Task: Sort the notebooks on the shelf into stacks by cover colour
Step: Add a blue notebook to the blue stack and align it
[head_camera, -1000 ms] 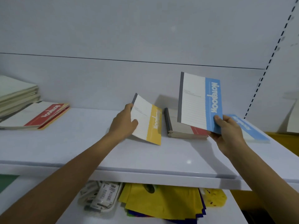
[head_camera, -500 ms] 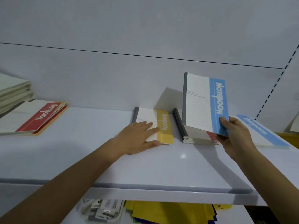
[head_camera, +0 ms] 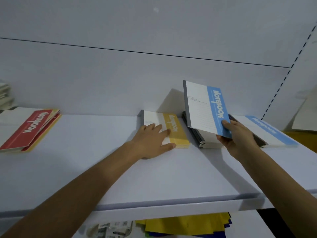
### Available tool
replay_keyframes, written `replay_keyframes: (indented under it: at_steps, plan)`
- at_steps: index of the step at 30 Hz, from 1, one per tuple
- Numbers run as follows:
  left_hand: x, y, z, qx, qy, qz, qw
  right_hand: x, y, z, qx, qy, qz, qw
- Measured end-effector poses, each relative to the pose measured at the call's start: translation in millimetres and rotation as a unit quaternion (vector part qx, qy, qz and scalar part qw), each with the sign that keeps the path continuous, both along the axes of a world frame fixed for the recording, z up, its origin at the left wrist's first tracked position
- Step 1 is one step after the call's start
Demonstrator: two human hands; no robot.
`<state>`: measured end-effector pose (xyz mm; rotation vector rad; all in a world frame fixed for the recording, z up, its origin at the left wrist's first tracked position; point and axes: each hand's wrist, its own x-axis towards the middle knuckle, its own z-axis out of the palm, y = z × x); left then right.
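Observation:
A yellow-banded notebook (head_camera: 173,129) lies flat on the white shelf (head_camera: 103,169), and my left hand (head_camera: 151,140) rests on it with straight fingers. My right hand (head_camera: 238,136) pinches the lower corner of a blue-banded notebook (head_camera: 204,107), held tilted upright above a small mixed stack of notebooks (head_camera: 204,141). Another blue-banded notebook (head_camera: 267,131) lies flat on a stack at the right. A red-banded notebook (head_camera: 29,129) tops a pile at the far left.
A stack of pale books (head_camera: 6,95) sits at the far left edge. The shelf's back panel stands right behind the notebooks. Yellow sheets (head_camera: 185,225) and packets (head_camera: 111,231) lie on the lower shelf. A perforated upright runs along the right side.
My left hand laid the yellow notebook flat on the shelf and now rests on top of it. My right hand still holds the blue notebook upright, slightly lower and further right.

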<state>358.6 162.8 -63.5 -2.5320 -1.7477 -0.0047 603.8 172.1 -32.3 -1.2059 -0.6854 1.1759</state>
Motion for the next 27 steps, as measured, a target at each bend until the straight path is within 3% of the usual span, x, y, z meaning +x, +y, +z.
replay_keyframes:
  at_steps: [5, 11, 19, 27]
  plan:
    - [5.0, 4.2, 2.7, 0.002, -0.016, -0.014, 1.000, -4.6, -1.5, -7.7, -0.018, 0.012, -0.017, 1.000]
    - [28.5, 19.8, -0.7, 0.035, -0.025, -0.168, 0.985, 5.7, -2.2, -4.4, -0.010, 0.010, -0.019, 1.000]
    - [39.2, 25.0, -3.7, 0.017, -0.059, -0.134, 0.989, 23.8, 5.7, 0.5, 0.006, -0.017, 0.028, 0.999]
    - [50.8, 22.6, -8.7, 0.082, -0.052, -0.126, 0.987, 31.3, 11.6, 1.0, 0.004, -0.015, 0.052, 0.999]
